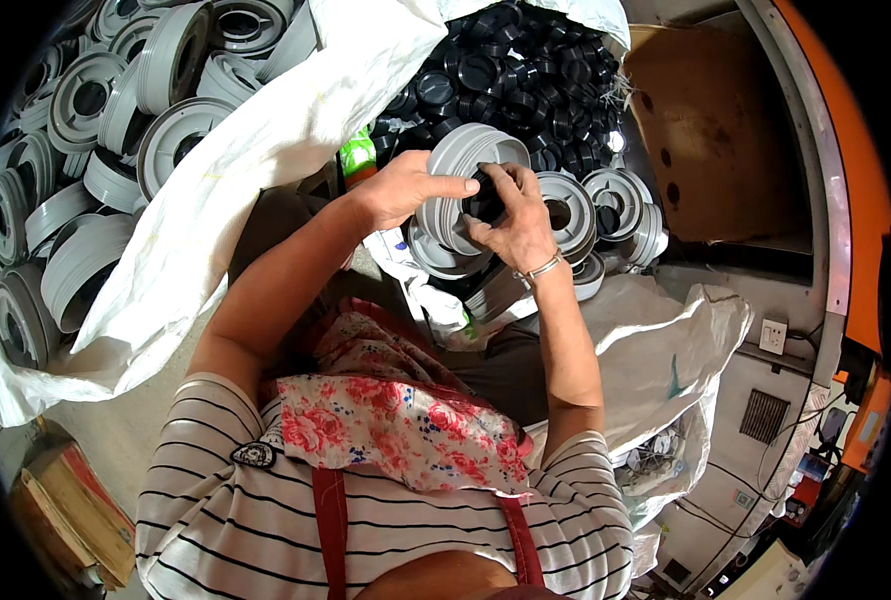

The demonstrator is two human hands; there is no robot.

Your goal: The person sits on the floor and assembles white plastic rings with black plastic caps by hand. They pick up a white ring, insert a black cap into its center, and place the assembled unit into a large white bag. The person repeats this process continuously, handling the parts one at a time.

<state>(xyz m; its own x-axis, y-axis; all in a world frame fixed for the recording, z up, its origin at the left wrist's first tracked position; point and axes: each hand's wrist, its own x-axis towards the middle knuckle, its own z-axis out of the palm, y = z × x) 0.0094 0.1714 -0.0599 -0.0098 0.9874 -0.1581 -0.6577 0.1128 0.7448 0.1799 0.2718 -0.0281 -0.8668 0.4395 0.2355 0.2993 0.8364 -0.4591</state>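
In front of me a grey ribbed plastic ring is tilted on its side. My left hand grips it by its left side, thumb laid across the opening. My right hand reaches over the ring's middle, fingers curled round a black round cap that sits in or against the centre hole; how deep it sits is hidden by the fingers. Just beyond lies a heap of loose black caps. Several similar grey rings stand to the right, among them one with an open centre and another ring.
A large white woven sack edges a pile of grey rings at the left. An open cardboard box and an orange machine frame stand on the right. Another white sack lies at right, near a wall socket.
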